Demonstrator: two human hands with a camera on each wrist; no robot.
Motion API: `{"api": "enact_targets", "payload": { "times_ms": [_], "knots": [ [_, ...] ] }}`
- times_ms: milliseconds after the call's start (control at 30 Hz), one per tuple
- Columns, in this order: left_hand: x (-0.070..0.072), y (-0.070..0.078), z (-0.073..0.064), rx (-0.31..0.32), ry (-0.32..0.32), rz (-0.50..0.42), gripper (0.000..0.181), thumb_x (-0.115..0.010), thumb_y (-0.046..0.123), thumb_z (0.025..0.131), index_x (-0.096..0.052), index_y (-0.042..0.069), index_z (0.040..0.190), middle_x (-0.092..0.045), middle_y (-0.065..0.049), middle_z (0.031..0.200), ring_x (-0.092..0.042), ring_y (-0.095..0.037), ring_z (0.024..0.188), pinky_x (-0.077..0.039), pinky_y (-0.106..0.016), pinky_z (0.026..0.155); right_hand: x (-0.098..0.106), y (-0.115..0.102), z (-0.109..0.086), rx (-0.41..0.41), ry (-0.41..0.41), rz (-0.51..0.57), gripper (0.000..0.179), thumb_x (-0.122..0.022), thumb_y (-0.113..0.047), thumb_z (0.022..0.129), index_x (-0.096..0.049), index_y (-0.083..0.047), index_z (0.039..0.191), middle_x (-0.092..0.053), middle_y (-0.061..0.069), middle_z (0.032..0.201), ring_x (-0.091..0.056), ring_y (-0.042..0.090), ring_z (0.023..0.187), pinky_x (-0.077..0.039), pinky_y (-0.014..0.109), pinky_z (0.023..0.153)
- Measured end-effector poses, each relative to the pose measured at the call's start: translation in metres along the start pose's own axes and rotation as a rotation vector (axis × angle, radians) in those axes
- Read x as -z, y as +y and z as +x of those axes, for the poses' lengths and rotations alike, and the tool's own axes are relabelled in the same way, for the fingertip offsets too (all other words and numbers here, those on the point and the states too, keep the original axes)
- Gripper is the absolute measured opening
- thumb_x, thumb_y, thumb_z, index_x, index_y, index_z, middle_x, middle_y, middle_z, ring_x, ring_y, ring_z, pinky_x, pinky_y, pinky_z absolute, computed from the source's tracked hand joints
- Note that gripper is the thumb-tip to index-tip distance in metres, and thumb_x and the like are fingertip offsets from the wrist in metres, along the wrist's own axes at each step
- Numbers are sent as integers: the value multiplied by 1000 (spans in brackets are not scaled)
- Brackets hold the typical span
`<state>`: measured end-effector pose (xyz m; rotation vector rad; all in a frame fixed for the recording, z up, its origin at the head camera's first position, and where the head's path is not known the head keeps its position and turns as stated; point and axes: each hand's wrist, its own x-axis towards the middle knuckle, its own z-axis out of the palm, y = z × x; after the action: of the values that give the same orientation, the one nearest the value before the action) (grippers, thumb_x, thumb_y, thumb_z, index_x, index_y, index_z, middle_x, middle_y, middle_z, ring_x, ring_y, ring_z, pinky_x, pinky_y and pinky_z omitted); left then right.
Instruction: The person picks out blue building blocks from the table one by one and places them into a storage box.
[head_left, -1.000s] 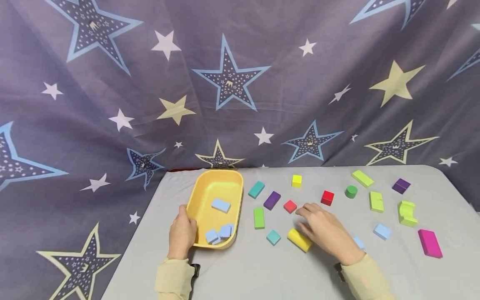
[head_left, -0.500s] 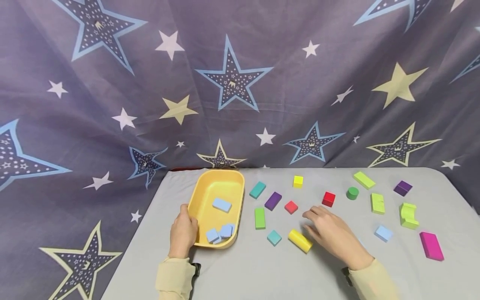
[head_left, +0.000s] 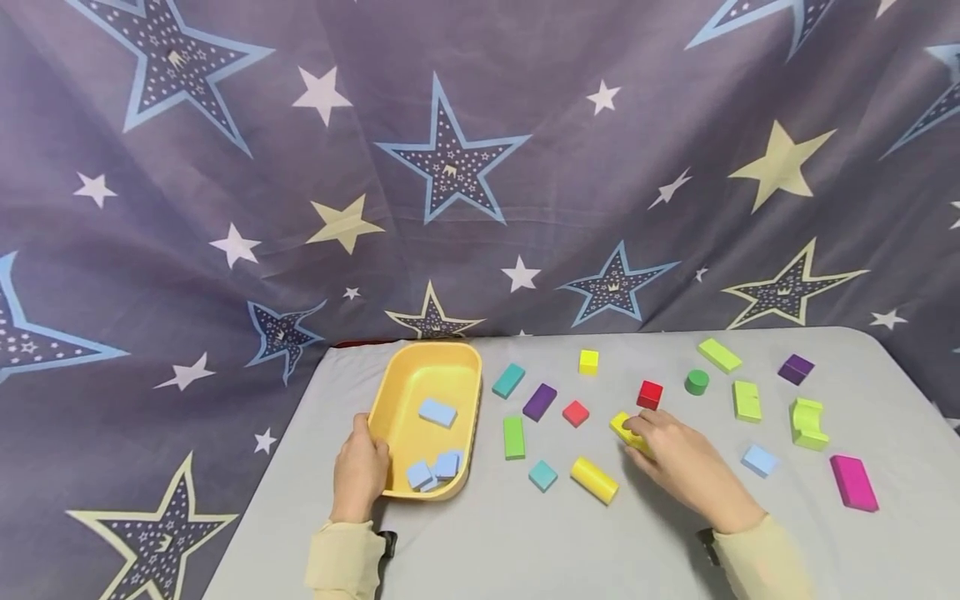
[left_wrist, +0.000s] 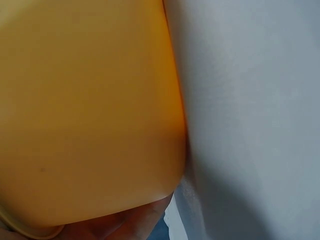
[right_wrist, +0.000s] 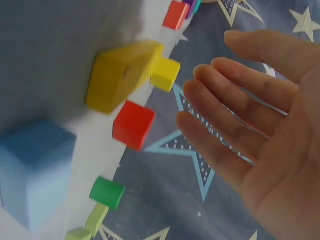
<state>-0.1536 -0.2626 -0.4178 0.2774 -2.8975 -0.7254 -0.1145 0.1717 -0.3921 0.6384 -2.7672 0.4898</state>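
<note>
My left hand grips the left rim of a yellow plastic basin; in the left wrist view its fingers show at the basin's edge. Inside lie several light blue blocks. Over a yellow block hovers my right hand, partly covering it in the head view. The right wrist view shows that hand's fingers spread, with a gap between them and the yellow block. Left of the hand lies a yellow cylinder; a red cube sits just beyond its fingers.
Between basin and right hand lie green, purple, teal and small red blocks. Farther right are a green cylinder, a lime curved block, a light blue block and a magenta block. A star-patterned curtain hangs behind.
My right hand has shifted right, away from the yellow cylinder, and the yellow block beneath it has come into sight. My left hand stays on the basin.
</note>
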Motion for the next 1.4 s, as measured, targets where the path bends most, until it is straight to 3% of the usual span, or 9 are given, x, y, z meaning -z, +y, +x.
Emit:
{"api": "enact_targets", "payload": {
  "times_ms": [167,367,567,833,1000,1400],
  "knots": [
    [0,-1,-1,-4,10,-3,40,-48,7,97,-42,-1,135,-64,-30,110,-65,-47,90,-49,-58,76,9,9,-3,-50,-44,27,32,-81,-15,80,-71,-2,107,-70,14,108,-67,33,101,-55,51,84],
    [0,0,-1,7,9,-8,40,-48,6,97,-42,-1,136,-64,-30,112,-65,-46,90,-49,-57,76,19,20,-6,-127,-146,45,34,-82,-21,77,-71,-6,105,-68,3,95,-67,21,86,-56,44,73],
    [-1,-1,-2,2,10,-17,39,-47,7,97,-43,-1,135,-65,-30,111,-65,-46,90,-49,-57,76,20,34,-11,-154,-214,64,35,-85,-22,74,-71,-5,101,-67,1,90,-66,21,83,-55,44,74],
    [0,-2,-3,-1,14,-17,39,-47,6,96,-43,-1,134,-65,-30,108,-65,-45,87,-49,-56,75,19,46,-15,-221,-374,111,43,-89,-29,68,-72,-6,100,-66,-3,88,-58,14,78,-53,43,76],
    [-1,-1,-2,1,20,-10,39,-48,7,96,-43,-1,134,-66,-30,108,-65,-46,88,-49,-57,75,21,50,-14,-257,-471,140,41,-90,-25,67,-72,-8,99,-64,-4,86,-55,14,77,-52,41,76],
    [-1,-2,-2,0,18,-2,40,-48,6,96,-42,-2,135,-65,-30,111,-65,-46,90,-50,-57,76,22,64,-26,-217,-501,265,36,-90,-18,65,-69,-9,93,-56,-5,86,-51,10,77,-48,29,71]
  ]
}}
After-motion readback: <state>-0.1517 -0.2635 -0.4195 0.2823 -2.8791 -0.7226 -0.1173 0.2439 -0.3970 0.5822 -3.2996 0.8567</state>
